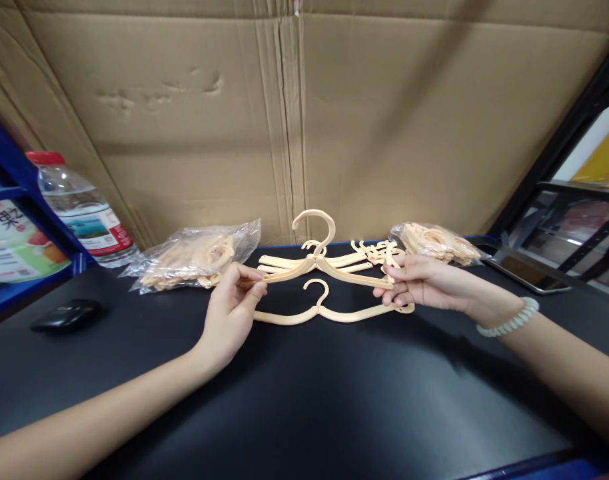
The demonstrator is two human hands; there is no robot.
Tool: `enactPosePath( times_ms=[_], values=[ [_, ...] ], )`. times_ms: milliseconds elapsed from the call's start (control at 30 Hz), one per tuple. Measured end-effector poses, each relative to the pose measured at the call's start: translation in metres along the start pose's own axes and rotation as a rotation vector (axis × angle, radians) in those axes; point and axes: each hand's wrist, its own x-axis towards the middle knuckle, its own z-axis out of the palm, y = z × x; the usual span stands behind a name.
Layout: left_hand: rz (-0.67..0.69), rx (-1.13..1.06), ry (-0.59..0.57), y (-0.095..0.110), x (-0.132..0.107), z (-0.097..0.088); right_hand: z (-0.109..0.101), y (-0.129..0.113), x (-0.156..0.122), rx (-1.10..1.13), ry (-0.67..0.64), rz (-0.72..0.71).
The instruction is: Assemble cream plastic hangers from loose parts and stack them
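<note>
A cream plastic clothes hanger (347, 275) is held up off the black table, its hook pointing upward. My left hand (233, 312) pinches the left end of its arm between thumb and fingers. At the opposite end, my right hand (424, 283) grips the other arm tip. Below and nearer to me, a second cream hanger (289, 319) lies flat on the table, its left end hidden behind my left hand. Further back lie more hanger pieces (279, 261), partly covered by the raised hanger, with a small pile of loose hooks and parts (379, 251) beside them.
Clear plastic bags of cream hanger parts lie at back left (184, 260) and back right (437, 243). At left are a black mouse (67, 315), a water bottle (87, 213) and a blue rack (14, 193). A phone (527, 270) lies right. Cardboard (184, 133) stands behind.
</note>
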Motion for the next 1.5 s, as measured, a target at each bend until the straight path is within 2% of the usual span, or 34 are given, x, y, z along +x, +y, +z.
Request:
enactPosePath(
  times_ms=[600,733,833,900,1067,1133,1233,1400,1500],
  values=[
    [-0.003,0.005,-0.002,0.000,-0.001,-0.001,0.017,0.007,0.000,-0.176,0.157,-0.178],
    [-0.009,0.073,-0.017,0.001,-0.004,-0.003,0.019,0.009,0.000,-0.187,0.176,-0.192],
    [0.033,0.169,-0.060,0.006,-0.007,-0.003,0.019,0.009,0.001,-0.170,0.203,-0.215],
    [0.115,0.287,-0.108,0.009,-0.007,-0.004,0.018,0.009,0.002,-0.138,0.230,-0.222],
    [0.516,0.811,-0.211,0.014,0.002,-0.014,0.016,0.008,0.003,-0.106,0.239,-0.223],
    [0.611,0.958,-0.254,0.017,0.006,-0.018,0.016,0.008,0.003,-0.110,0.233,-0.231],
    [0.629,1.071,-0.304,0.024,0.009,-0.022,0.016,0.007,0.004,-0.117,0.248,-0.313],
    [0.532,1.186,-0.400,0.035,0.010,-0.026,0.008,-0.001,0.005,-0.063,0.313,-0.468],
    [0.508,1.225,-0.454,0.039,0.011,-0.029,-0.007,-0.009,0.000,-0.167,0.301,-0.441]
  ],
)
